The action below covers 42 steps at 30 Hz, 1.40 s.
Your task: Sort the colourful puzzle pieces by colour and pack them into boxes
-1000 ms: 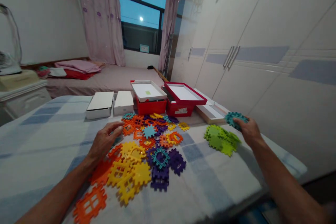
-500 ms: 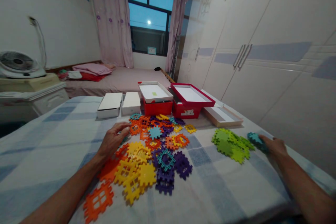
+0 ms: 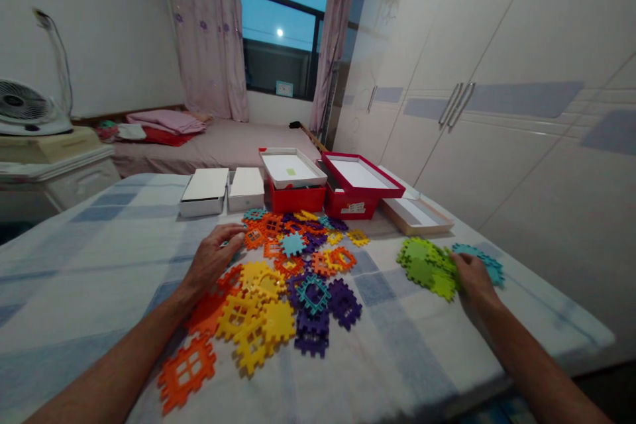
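A heap of interlocking plastic tiles [image 3: 278, 291] in orange, yellow, purple and teal lies on the checked tablecloth [image 3: 99, 265]. My left hand [image 3: 213, 257] rests palm-down on the heap's left edge, fingers stretched over a teal tile and holding nothing. To the right sits a separate pile of green tiles [image 3: 424, 266], with a few teal tiles [image 3: 489, 265] just beyond it. My right hand [image 3: 472, 275] lies between these two piles, its fingertips touching the green tiles and gripping nothing.
Two white boxes [image 3: 205, 191] and two red boxes with white lids [image 3: 318, 189] stand behind the heap, with a flat tray [image 3: 415, 215] to their right. The table's right edge is close to the teal tiles. A wardrobe [image 3: 497, 112], a bed and a fan [image 3: 22, 106] surround the table.
My right hand carried a teal tile from above the green pile down to the cloth, let it go, and drew back to the green pile. My left hand stayed put.
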Tool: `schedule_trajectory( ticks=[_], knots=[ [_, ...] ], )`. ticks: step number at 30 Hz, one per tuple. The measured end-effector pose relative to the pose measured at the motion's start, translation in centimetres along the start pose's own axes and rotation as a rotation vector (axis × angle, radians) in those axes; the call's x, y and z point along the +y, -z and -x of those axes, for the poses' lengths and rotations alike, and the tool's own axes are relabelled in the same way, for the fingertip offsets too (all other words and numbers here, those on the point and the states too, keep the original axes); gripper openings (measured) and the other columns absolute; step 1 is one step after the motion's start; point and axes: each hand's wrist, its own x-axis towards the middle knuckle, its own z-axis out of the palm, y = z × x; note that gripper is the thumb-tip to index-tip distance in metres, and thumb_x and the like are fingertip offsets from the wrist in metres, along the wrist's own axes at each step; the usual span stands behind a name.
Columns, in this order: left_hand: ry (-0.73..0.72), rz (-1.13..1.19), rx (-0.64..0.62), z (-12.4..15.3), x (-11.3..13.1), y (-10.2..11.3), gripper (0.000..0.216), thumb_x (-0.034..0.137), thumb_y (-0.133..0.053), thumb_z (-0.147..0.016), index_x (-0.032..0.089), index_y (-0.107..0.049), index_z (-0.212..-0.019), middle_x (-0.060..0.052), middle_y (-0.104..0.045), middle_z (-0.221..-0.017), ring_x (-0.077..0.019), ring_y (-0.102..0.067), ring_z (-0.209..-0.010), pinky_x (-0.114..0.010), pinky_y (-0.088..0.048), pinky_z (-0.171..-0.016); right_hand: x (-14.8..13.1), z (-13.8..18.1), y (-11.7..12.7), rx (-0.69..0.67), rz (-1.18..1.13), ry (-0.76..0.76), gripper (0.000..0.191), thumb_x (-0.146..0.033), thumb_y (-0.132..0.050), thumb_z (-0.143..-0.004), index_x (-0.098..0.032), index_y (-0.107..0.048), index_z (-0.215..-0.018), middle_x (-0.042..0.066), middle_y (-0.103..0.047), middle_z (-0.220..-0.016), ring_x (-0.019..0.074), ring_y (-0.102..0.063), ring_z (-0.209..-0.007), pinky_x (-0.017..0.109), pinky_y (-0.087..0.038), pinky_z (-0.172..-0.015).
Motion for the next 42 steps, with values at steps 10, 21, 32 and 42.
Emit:
schedule_trajectory(
  ticks=[10,21,32,42],
  knots=[
    [-0.051,0.039,0.047,0.1,0.4,-0.2,0.037,0.048,-0.052,-0.074,0.018,-0.069,-0.087,-0.009,-0.063,-0.106,-0.0243,-0.058,-0.102,-0.04,-0.05,-0.087,-6.6,2.1,-0.9,-0.04,0.074,0.275,0.042,-0.042,-0.047,-0.073,-0.014,-0.062,-0.101,0.02,-0.062,-0.108,0.0324,-0.057,-0.105,0.046,-0.043,-0.089],
    [-0.097,-0.007,0.083,0.2,0.6,-0.1,0.03,0.042,-0.05,-0.078,0.019,-0.069,-0.083,-0.007,-0.065,-0.101,-0.0222,-0.059,-0.1,-0.039,-0.049,-0.09,-23.5,15.1,-10.1,-0.65,-0.003,0.95,0.039,-0.037,-0.053,-0.084,-0.016,-0.059,-0.117,0.012,-0.059,-0.115,0.0221,-0.055,-0.105,0.036,-0.042,-0.091],
    [-0.093,-0.002,0.073,0.1,0.6,-0.4,0.03,0.04,-0.049,-0.078,0.018,-0.069,-0.082,-0.008,-0.063,-0.102,-0.0206,-0.059,-0.099,-0.035,-0.05,-0.087,-24.3,14.5,-10.3,-0.683,0.015,0.958,0.036,-0.027,-0.052,-0.082,-0.016,-0.059,-0.116,0.01,-0.058,-0.113,0.0183,-0.054,-0.102,0.029,-0.041,-0.089],
    [-0.091,-0.01,0.058,0.2,0.6,-0.4,0.033,0.044,-0.045,-0.081,0.02,-0.068,-0.08,-0.007,-0.063,-0.102,-0.0197,-0.059,-0.096,-0.036,-0.049,-0.086,-21.6,9.2,-12.9,-0.549,0.399,0.928,0.039,-0.028,-0.026,-0.095,-0.017,-0.062,-0.104,0.008,-0.067,-0.106,0.0175,-0.059,-0.094,0.026,-0.038,-0.081]
  ],
)
